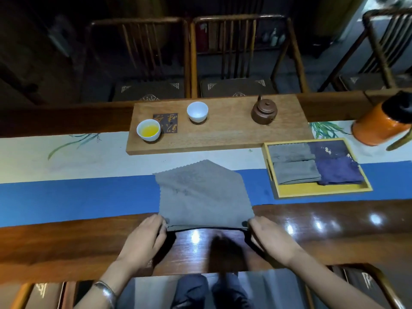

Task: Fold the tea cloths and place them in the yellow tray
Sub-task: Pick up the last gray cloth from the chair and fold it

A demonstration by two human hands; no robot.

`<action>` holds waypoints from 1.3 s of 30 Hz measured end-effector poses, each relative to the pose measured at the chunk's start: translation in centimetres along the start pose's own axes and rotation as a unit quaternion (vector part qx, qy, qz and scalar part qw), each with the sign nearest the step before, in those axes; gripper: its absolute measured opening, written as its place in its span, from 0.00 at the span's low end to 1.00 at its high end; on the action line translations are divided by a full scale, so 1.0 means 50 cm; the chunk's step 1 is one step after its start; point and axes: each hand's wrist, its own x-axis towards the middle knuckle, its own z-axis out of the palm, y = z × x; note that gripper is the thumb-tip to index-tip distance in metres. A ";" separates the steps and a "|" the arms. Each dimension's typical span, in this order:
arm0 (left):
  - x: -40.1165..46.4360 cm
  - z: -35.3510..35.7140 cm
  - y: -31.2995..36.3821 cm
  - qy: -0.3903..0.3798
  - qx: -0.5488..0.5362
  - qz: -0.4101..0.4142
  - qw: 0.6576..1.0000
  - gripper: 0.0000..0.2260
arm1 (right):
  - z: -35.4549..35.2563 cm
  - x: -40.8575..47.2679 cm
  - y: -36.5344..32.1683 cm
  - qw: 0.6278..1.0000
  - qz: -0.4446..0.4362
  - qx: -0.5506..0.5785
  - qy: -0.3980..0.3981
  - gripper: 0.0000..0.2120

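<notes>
Wood, tabletop (pixel 334 233): dark and glossy, it spans the frame's width, with light glints at lower right.
Runner (pixel 66 192): a blue and cream band crosses the middle of the frame, with painted leaves on the cream part.
Board (pixel 223 134): pale wood, upper centre, carrying a cup of yellow liquid (pixel 148 130), an empty white cup (pixel 197 111) and a brown teapot (pixel 264 111).
Grey tea cloth (pixel 202 195): centre of the frame, folded over on the runner, its near edge reaching the bare wood.
Yellow tray (pixel 321 191): right of centre, just beside the board's corner; inside lie folded grey cloths (pixel 294 166) on the left and dark blue cloths (pixel 336 168) on the right.
Orange canister (pixel 376 128): right edge, beyond the tray.
Left hand (pixel 145 237): lower centre, fingers pinching the cloth's near left corner; a metal bangle (pixel 104 291) circles the wrist.
Right hand (pixel 269 237): lower centre, pinching the near right corner.
</notes>
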 end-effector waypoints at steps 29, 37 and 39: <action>0.127 -0.057 -0.075 0.058 -0.096 -0.104 0.988 0.06 | -0.030 0.194 0.000 0.998 0.008 0.048 0.040 0.10; 0.235 -0.037 -0.125 -0.001 -0.038 -0.162 0.986 0.08 | -0.053 0.314 0.006 0.998 0.060 0.013 -0.001 0.08; 0.246 -0.029 -0.135 -0.026 -0.037 -0.165 0.985 0.09 | -0.048 0.340 0.007 0.998 0.062 -0.006 -0.021 0.09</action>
